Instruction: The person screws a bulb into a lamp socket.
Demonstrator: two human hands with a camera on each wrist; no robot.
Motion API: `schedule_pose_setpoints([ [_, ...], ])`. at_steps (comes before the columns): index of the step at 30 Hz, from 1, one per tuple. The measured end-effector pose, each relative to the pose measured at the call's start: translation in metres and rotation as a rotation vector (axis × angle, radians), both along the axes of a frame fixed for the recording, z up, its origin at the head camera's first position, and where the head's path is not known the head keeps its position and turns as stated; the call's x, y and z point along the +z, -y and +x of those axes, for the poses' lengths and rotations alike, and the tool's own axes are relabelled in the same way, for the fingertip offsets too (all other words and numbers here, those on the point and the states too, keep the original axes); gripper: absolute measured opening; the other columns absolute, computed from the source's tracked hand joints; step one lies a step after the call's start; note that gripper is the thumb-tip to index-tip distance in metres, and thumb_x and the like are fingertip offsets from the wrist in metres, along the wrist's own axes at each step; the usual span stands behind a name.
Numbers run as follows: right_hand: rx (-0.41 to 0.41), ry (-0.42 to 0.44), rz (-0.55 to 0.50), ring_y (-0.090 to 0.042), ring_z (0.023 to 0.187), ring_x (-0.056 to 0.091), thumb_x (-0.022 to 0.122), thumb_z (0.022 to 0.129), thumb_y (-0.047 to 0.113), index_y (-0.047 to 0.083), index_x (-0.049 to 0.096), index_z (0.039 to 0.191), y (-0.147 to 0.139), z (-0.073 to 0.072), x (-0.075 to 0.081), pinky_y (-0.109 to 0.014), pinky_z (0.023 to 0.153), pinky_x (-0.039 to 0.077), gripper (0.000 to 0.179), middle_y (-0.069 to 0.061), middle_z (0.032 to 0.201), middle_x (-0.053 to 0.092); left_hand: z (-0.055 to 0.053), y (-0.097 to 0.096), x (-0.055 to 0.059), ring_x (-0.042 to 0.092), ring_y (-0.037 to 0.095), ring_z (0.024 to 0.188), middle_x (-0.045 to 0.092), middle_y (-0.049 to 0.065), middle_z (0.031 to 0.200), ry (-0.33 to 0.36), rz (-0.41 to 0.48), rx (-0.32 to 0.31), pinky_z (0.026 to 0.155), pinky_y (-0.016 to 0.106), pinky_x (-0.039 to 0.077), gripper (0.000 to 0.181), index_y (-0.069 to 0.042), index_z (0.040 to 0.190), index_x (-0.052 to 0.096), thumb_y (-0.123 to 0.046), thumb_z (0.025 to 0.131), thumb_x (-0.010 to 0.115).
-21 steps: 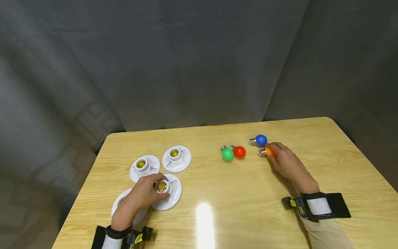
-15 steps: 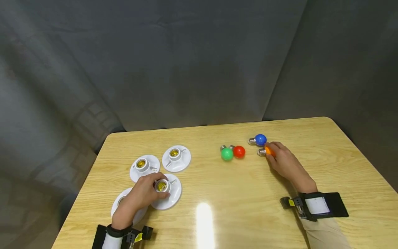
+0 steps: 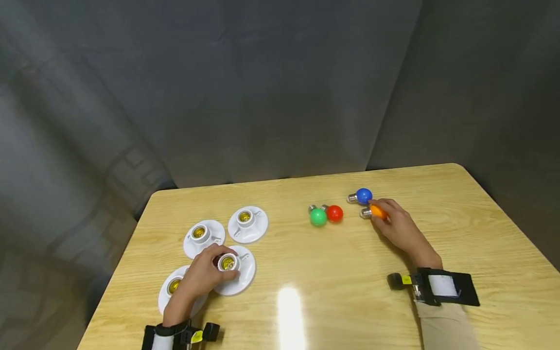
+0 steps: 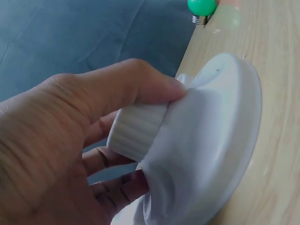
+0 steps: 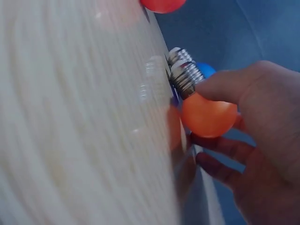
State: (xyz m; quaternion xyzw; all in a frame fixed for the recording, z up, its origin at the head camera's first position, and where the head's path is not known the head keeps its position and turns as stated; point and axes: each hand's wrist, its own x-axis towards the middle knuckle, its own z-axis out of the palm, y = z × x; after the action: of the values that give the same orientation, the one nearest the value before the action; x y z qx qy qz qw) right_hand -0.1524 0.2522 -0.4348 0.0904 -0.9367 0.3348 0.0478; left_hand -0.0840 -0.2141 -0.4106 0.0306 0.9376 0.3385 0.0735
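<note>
My left hand [image 3: 205, 273] grips the raised collar of a white round lamp holder [image 3: 247, 272], the front right one of a group. The left wrist view shows the thumb [image 4: 161, 89] along the ribbed collar [image 4: 136, 133] and the fingers on its far side. At the right, my right hand [image 3: 400, 231] pinches an orange light bulb [image 3: 377, 212] by its globe, low over the table. Its metal screw base [image 5: 186, 76] points away from the palm, to the left in the head view. A blue bulb [image 3: 364, 196] lies just behind it.
Two more lamp holders, one left [image 3: 214, 228] and one right [image 3: 258, 226], stand behind the left hand; another [image 3: 164, 296] is partly hidden under the left forearm. A green bulb [image 3: 318, 217] and a red bulb [image 3: 335, 214] lie mid-table. A dark curtain [image 3: 271, 97] hangs behind the table.
The head view has shifted slightly. A little more of the orange bulb shows beyond my right fingers. Both hands keep their holds almost in place.
</note>
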Motion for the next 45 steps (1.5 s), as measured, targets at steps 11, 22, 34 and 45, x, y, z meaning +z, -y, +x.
schedule_pose_setpoints([
  [11, -0.106, 0.004, -0.238, -0.036, 0.129, 0.046, 0.058, 0.097, 0.023, 0.013, 0.051, 0.141, -0.004, 0.006, -0.023, -0.023, 0.109, 0.039, 0.045, -0.016, 0.141, 0.048, -0.002, 0.006, -0.011, 0.05, 0.012, 0.088, 0.058, -0.002, 0.092, 0.045, 0.118, 0.008, 0.083, 0.025, 0.042, 0.032, -0.023, 0.095, 0.07, -0.024, 0.067, 0.087],
  [22, -0.126, 0.001, -0.249, -0.035, 0.126, 0.047, 0.058, 0.097, 0.028, 0.015, 0.052, 0.141, -0.003, 0.002, -0.017, 0.001, 0.091, 0.028, 0.046, -0.015, 0.14, 0.049, -0.004, 0.009, -0.013, 0.045, 0.016, 0.092, 0.054, 0.004, 0.099, 0.135, 0.232, -0.007, 0.083, 0.025, 0.039, 0.034, -0.021, 0.097, 0.07, -0.021, 0.067, 0.086],
  [34, -0.159, 0.01, -0.261, -0.025, 0.124, 0.047, 0.059, 0.096, 0.03, 0.015, 0.046, 0.145, 0.0, 0.003, -0.02, 0.007, 0.089, 0.025, 0.052, -0.018, 0.141, 0.047, -0.008, 0.008, -0.018, 0.047, 0.016, 0.099, 0.055, 0.005, 0.102, 0.125, 0.333, -0.009, 0.088, 0.021, 0.04, 0.037, -0.018, 0.1, 0.069, -0.014, 0.067, 0.085],
  [45, -0.169, 0.03, -0.264, -0.037, 0.129, 0.044, 0.06, 0.096, 0.029, 0.01, 0.043, 0.146, 0.0, 0.0, -0.023, 0.007, 0.092, 0.023, 0.056, -0.02, 0.143, 0.046, -0.009, 0.009, -0.027, 0.049, 0.017, 0.1, 0.056, 0.006, 0.102, 0.128, 0.418, 0.017, 0.089, 0.021, 0.04, 0.038, -0.018, 0.1, 0.07, -0.015, 0.066, 0.086],
])
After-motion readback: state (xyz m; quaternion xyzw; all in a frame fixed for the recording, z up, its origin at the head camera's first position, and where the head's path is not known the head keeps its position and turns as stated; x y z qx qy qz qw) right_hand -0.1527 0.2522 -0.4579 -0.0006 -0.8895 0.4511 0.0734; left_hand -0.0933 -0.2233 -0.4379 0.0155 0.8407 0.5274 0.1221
